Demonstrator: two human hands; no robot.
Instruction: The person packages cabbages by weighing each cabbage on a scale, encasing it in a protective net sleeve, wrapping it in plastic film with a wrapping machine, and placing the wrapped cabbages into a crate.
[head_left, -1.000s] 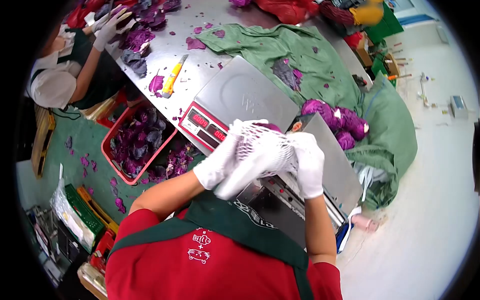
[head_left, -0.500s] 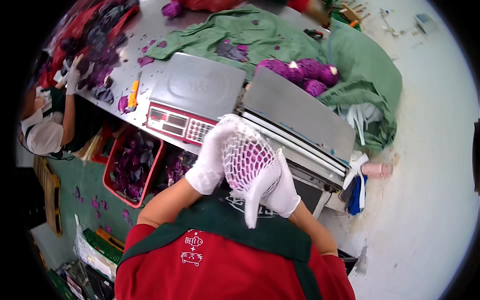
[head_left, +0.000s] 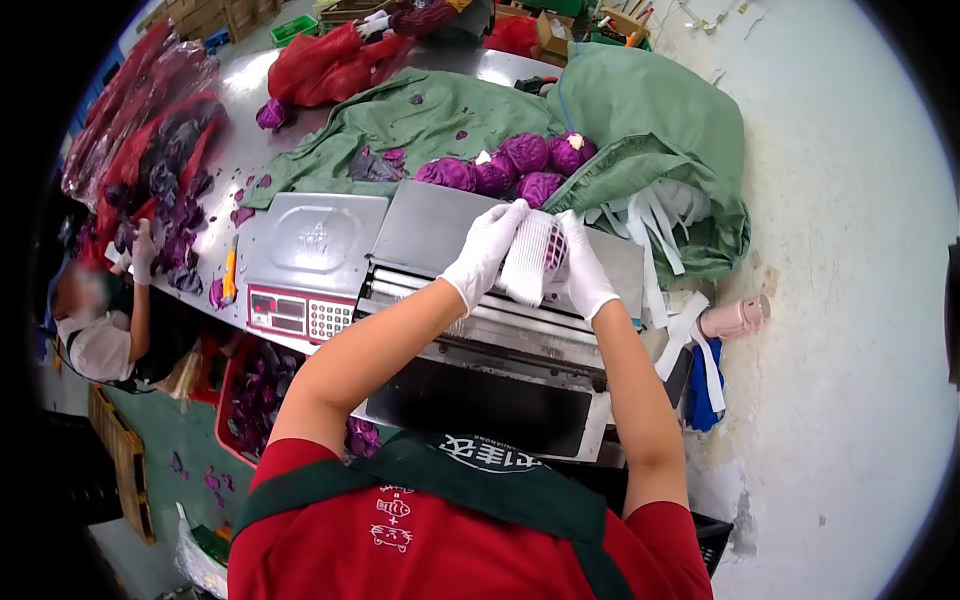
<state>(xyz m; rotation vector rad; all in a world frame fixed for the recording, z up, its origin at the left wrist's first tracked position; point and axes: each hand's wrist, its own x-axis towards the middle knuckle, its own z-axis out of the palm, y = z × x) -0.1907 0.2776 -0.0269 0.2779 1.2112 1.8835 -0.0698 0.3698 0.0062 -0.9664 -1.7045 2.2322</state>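
A red cabbage (head_left: 555, 246) in a white foam net sleeve (head_left: 528, 268) is between my gloved hands, over the flat metal top of a wrapping machine (head_left: 420, 228). My left hand (head_left: 487, 255) closes on the sleeve's left side, fingertips at its upper end. On the cabbage's right side, my right hand (head_left: 583, 268) grips it with fingers near the top. Just beyond lie several bare red cabbages (head_left: 495, 173) on green cloth. Whether the sleeved cabbage rests on the metal is hard to tell.
Left of the machine stands a scale (head_left: 315, 240), with an orange-handled knife (head_left: 230, 272) beside it. A green sack (head_left: 660, 110) holds white sleeves at right, near a pink bottle (head_left: 735, 317). A co-worker's gloved hand (head_left: 143, 252) is among leaves. A red crate (head_left: 232, 425) sits below.
Both hands have carried the sleeved cabbage from close to my apron forward over the machine's top. My view has shifted, and the sleeve's solid white end now faces me.
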